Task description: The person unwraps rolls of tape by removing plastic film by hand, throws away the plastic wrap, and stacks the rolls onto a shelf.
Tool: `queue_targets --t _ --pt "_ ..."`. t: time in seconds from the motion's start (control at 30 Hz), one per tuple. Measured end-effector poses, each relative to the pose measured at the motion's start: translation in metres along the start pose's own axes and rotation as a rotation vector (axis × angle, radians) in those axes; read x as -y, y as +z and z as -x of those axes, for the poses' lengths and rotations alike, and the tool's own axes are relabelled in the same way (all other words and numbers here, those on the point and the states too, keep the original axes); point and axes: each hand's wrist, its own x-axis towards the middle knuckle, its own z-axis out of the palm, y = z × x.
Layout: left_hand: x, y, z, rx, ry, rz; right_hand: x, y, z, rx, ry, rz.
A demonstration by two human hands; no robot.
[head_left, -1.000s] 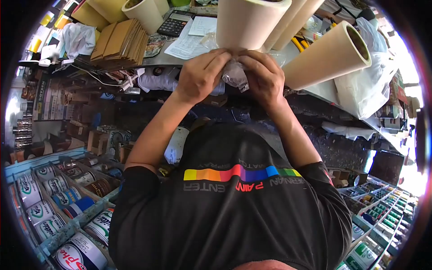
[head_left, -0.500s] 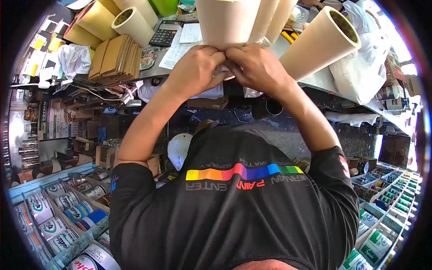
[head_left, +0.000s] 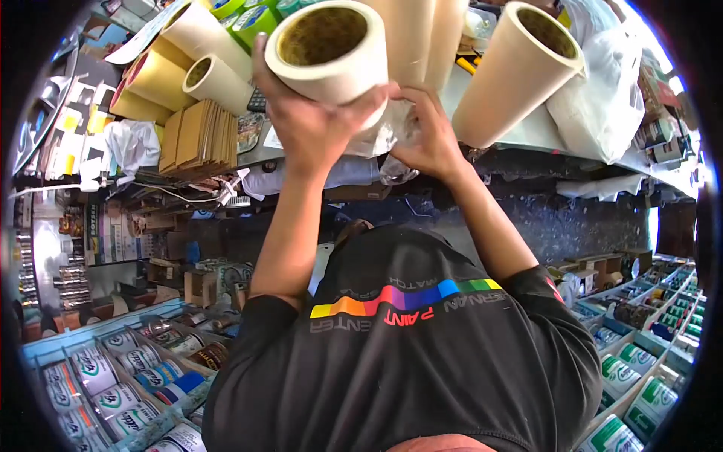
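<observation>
My left hand [head_left: 305,124] is wrapped round a cream paper roll [head_left: 354,79], whose open brown core faces up toward me. Its thumb and fingers press against the roll's sides. Clear crinkled plastic [head_left: 384,135] hangs around the roll's lower end. My right hand [head_left: 429,135] pinches this plastic just right of the roll. Behind my hands stand more tall cream rolls [head_left: 410,38], and another large cream roll [head_left: 516,79] leans to the right.
Smaller rolls [head_left: 222,83] and a stack of brown cardboard pieces [head_left: 197,139] sit at left on the grey counter [head_left: 535,135]. A white plastic bag [head_left: 602,102] bulges at right. Shelves of paint cans [head_left: 94,369] flank me below.
My left hand has moved from the roll's lower end to its side, and the roll has tipped left with its core now showing. My right hand has moved slightly right with the plastic.
</observation>
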Motion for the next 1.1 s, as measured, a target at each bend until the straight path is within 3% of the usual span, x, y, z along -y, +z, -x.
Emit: queue_targets --t 0.03,0.17,0.27,0.33,0.47,0.5,0.63,0.73,0.83,0.87,0.9,1.0,1.1 --pt "0.012 0.004 -0.004 0.020 0.005 -0.074 -0.003 0.005 -0.002 -0.074 -0.047 0.045" --pt "0.026 -0.021 -0.015 0.171 -0.249 0.314 -0.031 0.013 0.001 -0.123 -0.115 0.110" --pt "0.067 -0.067 -0.012 0.136 -0.328 0.557 -0.027 0.009 0.009 -0.010 0.058 0.096" --pt "0.074 -0.089 -0.018 0.185 -0.332 0.739 -0.036 0.015 0.012 -0.046 0.107 0.079" --pt "0.037 -0.084 -0.037 0.207 -0.200 0.613 -0.032 0.017 0.006 -0.151 0.095 0.111" --pt "0.026 -0.080 -0.033 0.162 -0.179 0.546 -0.024 0.014 0.003 -0.207 0.189 0.085" --pt "0.022 -0.081 -0.026 0.246 -0.078 0.437 0.045 -0.025 -0.063 -0.495 -0.233 0.278" --pt "0.037 -0.095 -0.012 0.209 -0.095 0.284 0.096 -0.057 -0.120 -0.203 -0.188 0.482" --pt "0.017 -0.113 -0.027 0.338 0.202 0.319 0.091 -0.054 -0.161 0.189 0.094 0.684" --pt "0.007 -0.121 -0.043 0.327 0.258 0.270 0.087 -0.054 -0.162 0.176 0.053 0.698" --pt "-0.002 -0.130 -0.058 0.312 0.314 0.221 0.080 -0.054 -0.160 0.167 0.002 0.712" --pt "0.008 -0.207 -0.077 -0.127 0.581 -0.175 0.074 -0.056 -0.155 0.145 -0.100 0.678" --pt "-0.006 -0.273 -0.086 -0.397 0.459 -0.194 0.069 -0.046 -0.174 0.126 0.002 0.774"
